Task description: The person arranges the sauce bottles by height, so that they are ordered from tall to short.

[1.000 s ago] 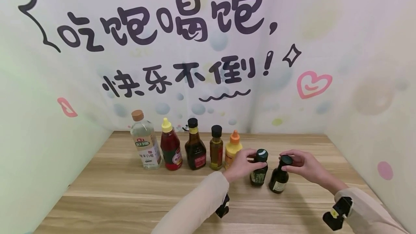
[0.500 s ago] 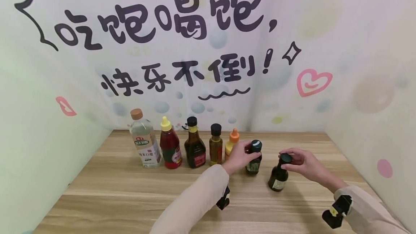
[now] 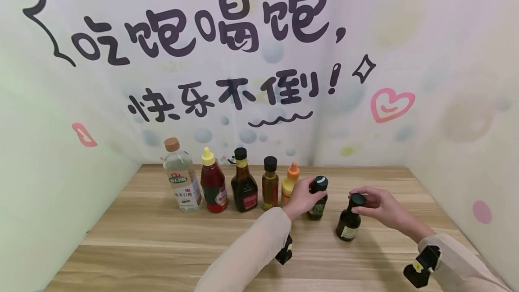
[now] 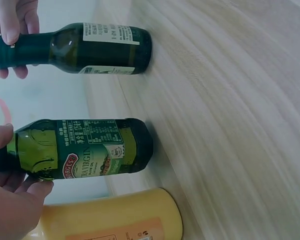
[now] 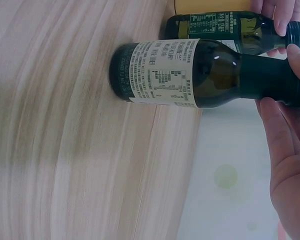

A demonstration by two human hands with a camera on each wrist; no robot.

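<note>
My left hand point(image 3: 302, 197) grips the neck of a small green olive oil bottle point(image 4: 85, 150), which stands upright beside a yellow squeeze bottle point(image 4: 110, 217). To the right and nearer, my right hand point(image 3: 379, 206) pinches the neck of a dark green glass bottle point(image 5: 165, 72) with a white printed label. That bottle stands upright too, a gap apart from the olive oil bottle. In the head view the left hand covers part of the yellow bottle with its orange nozzle point(image 3: 293, 170).
Left of the hands several bottles stand in a row on the wooden table point(image 3: 134, 238): white vinegar point(image 3: 182, 184), a red squeeze bottle point(image 3: 214, 188), a dark sauce bottle point(image 3: 244, 186) and a slim black-capped bottle point(image 3: 270, 184). A printed curtain point(image 3: 194, 139) hangs behind.
My left hand has moved the olive oil bottle back and slightly left, closer to the yellow bottle. The right hand stays on the dark bottle, which has not moved.
</note>
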